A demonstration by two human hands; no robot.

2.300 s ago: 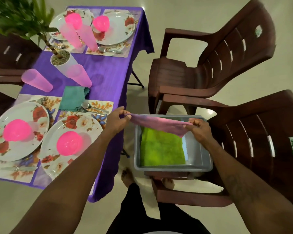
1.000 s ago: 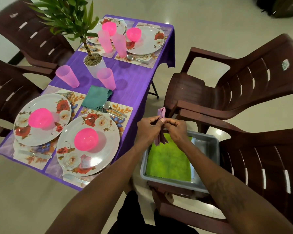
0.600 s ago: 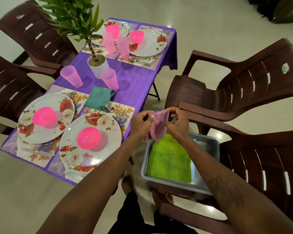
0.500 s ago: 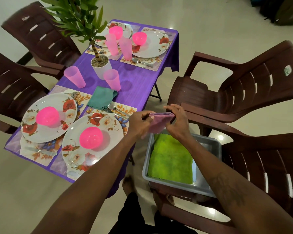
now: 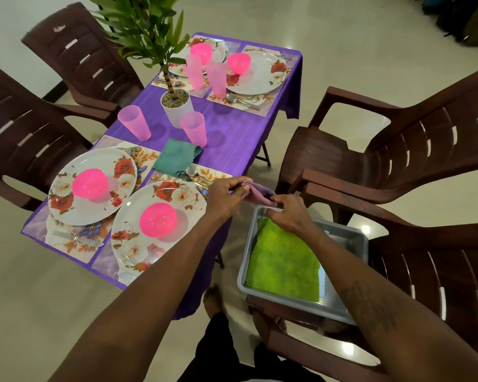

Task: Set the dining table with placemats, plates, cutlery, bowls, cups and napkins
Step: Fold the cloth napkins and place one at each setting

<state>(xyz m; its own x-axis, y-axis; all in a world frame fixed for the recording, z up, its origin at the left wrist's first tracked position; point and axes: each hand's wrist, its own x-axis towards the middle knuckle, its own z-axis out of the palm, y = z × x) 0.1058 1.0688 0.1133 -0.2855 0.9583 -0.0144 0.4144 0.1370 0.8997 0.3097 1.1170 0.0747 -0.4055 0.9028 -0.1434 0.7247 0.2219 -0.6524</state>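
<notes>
While both hands work a mauve napkin (image 5: pixel 255 192) between them, most of the setting looks finished: beyond and to the left of the left hand (image 5: pixel 226 198), the tabletop (image 5: pixel 232 130) carries four places, each with a floral placemat (image 5: pixel 146 157), a plate (image 5: pixel 177 199), a pink bowl (image 5: pixel 158 220) on the plate and a pink cup (image 5: pixel 193 129) nearby. Cutlery (image 5: pixel 195 173) lies by the plate next to the left hand and at the far places. Napkins seem to be what remains. Only a teal napkin (image 5: pixel 175 155) lies out, just beyond the left hand, and I see none at the far places. The left hand pinches one end of the mauve napkin with curled fingers and the right hand (image 5: pixel 289 216) pinches the other, the cloth bunched and held in the air just past the tabletop's edge, apparently mid-fold. Directly beneath the right hand, a grey tray (image 5: pixel 345 238) rests on a chair (image 5: pixel 425 271) seat. A green napkin (image 5: pixel 284 261) lies flat in it, covering most of its floor; whether anything lies under it I cannot tell. Nothing shows inside the bowls or cups.
</notes>
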